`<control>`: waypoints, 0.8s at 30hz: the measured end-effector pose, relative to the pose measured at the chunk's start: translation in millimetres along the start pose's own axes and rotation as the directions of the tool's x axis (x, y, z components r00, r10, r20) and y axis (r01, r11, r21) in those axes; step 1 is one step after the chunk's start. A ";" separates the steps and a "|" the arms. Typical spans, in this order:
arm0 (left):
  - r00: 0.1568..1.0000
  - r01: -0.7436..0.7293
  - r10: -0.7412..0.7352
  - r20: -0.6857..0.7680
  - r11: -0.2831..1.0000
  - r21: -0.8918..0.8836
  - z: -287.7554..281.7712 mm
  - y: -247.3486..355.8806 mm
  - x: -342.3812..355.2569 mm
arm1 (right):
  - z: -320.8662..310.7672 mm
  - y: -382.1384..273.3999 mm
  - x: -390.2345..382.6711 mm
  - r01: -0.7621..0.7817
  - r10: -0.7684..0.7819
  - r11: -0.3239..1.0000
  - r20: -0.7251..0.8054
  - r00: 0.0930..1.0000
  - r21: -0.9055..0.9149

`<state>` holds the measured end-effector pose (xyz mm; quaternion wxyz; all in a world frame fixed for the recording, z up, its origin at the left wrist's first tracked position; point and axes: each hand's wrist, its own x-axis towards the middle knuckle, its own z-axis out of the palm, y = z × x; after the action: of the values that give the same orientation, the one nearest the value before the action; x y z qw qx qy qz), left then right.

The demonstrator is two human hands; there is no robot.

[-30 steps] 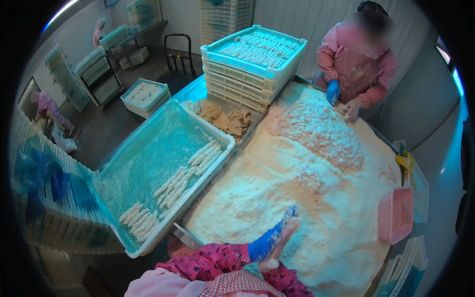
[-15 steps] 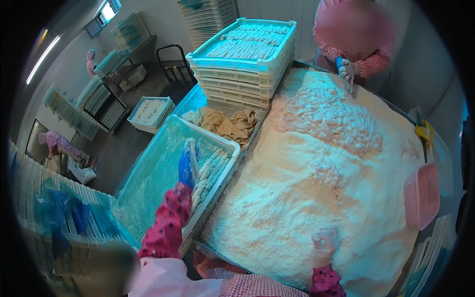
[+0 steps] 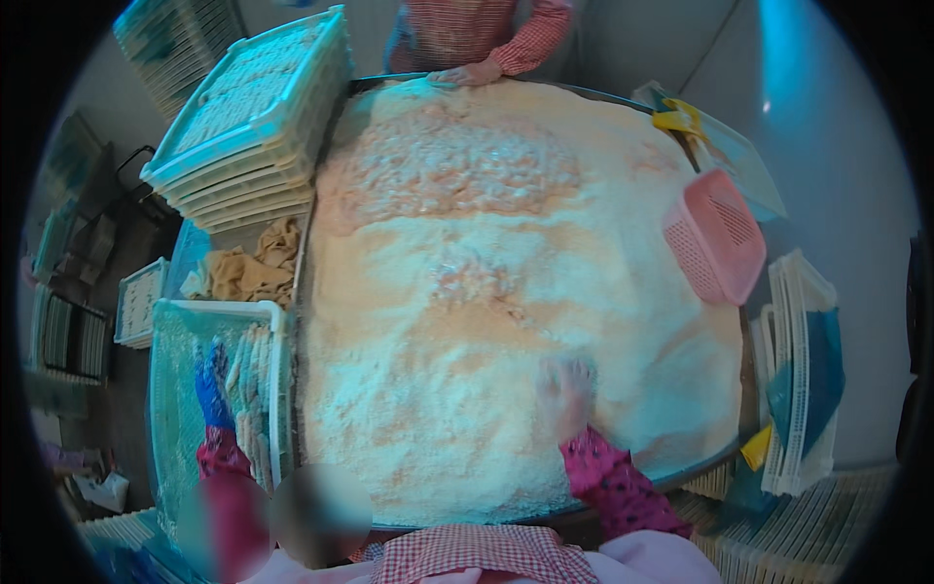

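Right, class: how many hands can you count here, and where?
3: left hand, blue-gloved, at the tray; right hand, above or on the powder; co-worker's hand at the table's far edge. The co-worker's other hand may be hidden.

No text, label, brand, number or sign can be read here. The stacked trays (image 3: 255,195), the green-lined tray (image 3: 277,389) and the pink basket (image 3: 689,258) show no legible lettering, nor do the checked apron (image 3: 477,553) and spotted sleeve (image 3: 608,477). On the upright trays (image 3: 793,389) at the right, any marking is too blurred to make out.
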<state>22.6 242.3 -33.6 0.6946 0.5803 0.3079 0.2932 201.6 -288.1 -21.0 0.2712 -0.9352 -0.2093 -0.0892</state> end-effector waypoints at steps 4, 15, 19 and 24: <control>0.960 -0.221 0.209 0.188 0.974 0.044 49.9 9.5 -40.4 | 10.7 3.9 58.2 0.075 -0.068 0.995 -0.102 0.993 0.072; 0.918 -0.058 -0.056 0.392 0.961 0.272 135.3 -26.7 -149.3 | 18.2 -20.7 -3.4 0.086 -0.044 0.960 -0.157 0.987 0.267; 0.890 -0.203 0.085 0.447 0.953 0.223 209.7 -90.4 -140.8 | 50.0 -6.1 5.2 -0.120 0.142 0.881 -0.013 0.990 0.457; 0.827 -0.415 0.283 0.486 0.890 0.188 324.9 -104.0 -139.3 | 98.8 -56.7 54.1 -0.119 0.280 0.743 -0.145 0.949 0.658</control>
<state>188.4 -83.5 -79.6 0.5890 0.7724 0.0672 0.2279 230.4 -172.4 -61.8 0.6050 -0.7855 -0.0918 -0.0921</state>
